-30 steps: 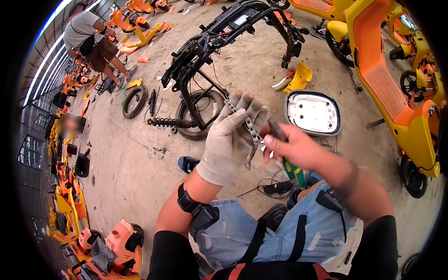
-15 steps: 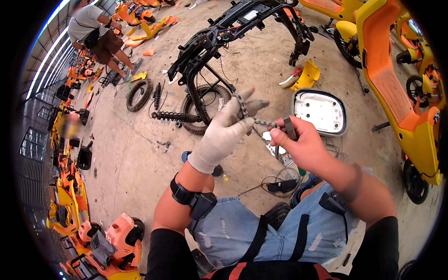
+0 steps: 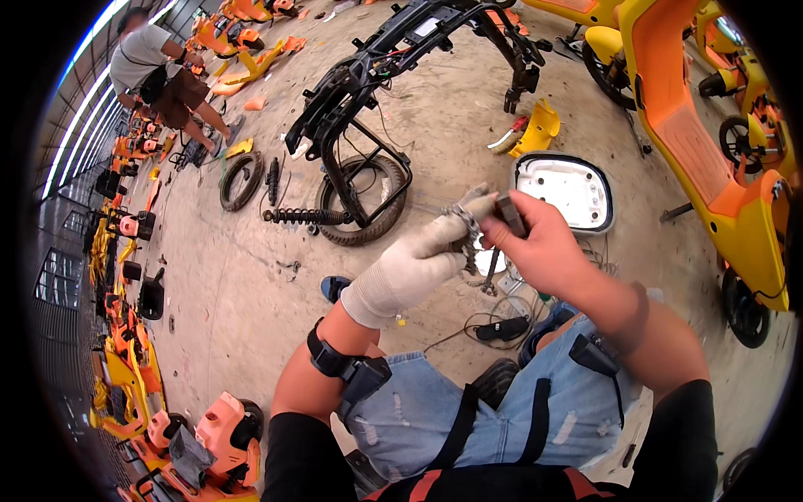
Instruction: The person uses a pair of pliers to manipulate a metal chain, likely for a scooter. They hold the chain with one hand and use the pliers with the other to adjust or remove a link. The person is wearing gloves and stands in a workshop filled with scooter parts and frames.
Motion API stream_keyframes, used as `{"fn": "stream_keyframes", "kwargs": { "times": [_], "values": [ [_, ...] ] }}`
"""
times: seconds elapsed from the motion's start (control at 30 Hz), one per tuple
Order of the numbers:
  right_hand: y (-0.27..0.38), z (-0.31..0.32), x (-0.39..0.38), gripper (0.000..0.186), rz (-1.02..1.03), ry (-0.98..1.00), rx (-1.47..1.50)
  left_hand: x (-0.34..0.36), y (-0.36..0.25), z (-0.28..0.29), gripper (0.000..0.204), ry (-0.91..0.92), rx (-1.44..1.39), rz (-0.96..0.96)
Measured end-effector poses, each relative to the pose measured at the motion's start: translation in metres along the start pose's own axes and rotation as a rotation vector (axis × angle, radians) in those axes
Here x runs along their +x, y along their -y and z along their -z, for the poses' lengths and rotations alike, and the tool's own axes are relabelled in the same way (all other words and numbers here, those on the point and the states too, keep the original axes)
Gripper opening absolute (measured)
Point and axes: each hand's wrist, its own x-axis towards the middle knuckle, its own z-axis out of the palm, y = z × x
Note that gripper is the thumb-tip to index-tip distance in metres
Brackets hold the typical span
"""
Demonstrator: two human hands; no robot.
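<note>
Left hand (image 3: 418,268), gloved: fingers curled together, a metal chain (image 3: 470,222) draped across them. Right hand (image 3: 548,247), bare: thumb and fingers pinch a dark block (image 3: 511,215) just beside the left hand. The chain is between the hands, above the floor (image 3: 234,309).

A gloved left hand (image 3: 418,266) and a bare right hand (image 3: 542,244) met at a metal chain (image 3: 467,220).
The chain lay across the left hand; the right hand, just beside, gripped a dark metal tool (image 3: 511,215). Beyond were a black frame (image 3: 393,63), a tyre (image 3: 378,233) at its lower end, a coil spring (image 3: 306,216) to the left, and a white tray (image 3: 562,188) and a yellow panel (image 3: 540,130) to the right.
</note>
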Motion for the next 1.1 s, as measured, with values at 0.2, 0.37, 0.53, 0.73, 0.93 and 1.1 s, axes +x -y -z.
{"fn": "stream_keyframes", "kwargs": {
  "times": [0.2,0.37,0.53,0.73,0.93,1.1],
  "values": [
    [0.002,0.002,0.002,0.026,-0.076,0.017,-0.049,0.008,0.021,-0.013,0.069,-0.174,0.189,0.072],
    [0.008,0.008,0.005,0.034,-0.150,0.072,0.029,0.009,0.003,-0.012,0.034,-0.279,0.424,0.252],
    [0.004,0.001,0.003,0.039,-0.113,0.102,-0.232,0.006,0.009,-0.021,0.022,-0.236,0.702,0.127],
    [0.019,0.004,0.003,0.028,-0.203,0.034,-0.351,0.001,0.017,-0.021,0.023,-0.323,0.752,0.097],
    [0.007,0.021,0.010,0.030,-0.168,-0.234,-0.069,0.001,0.025,0.004,0.019,-0.487,0.331,0.159],
    [0.009,0.035,0.016,0.028,-0.192,-0.298,-0.038,-0.005,0.037,0.029,0.017,-0.570,-0.379,0.070]
  ]
}}
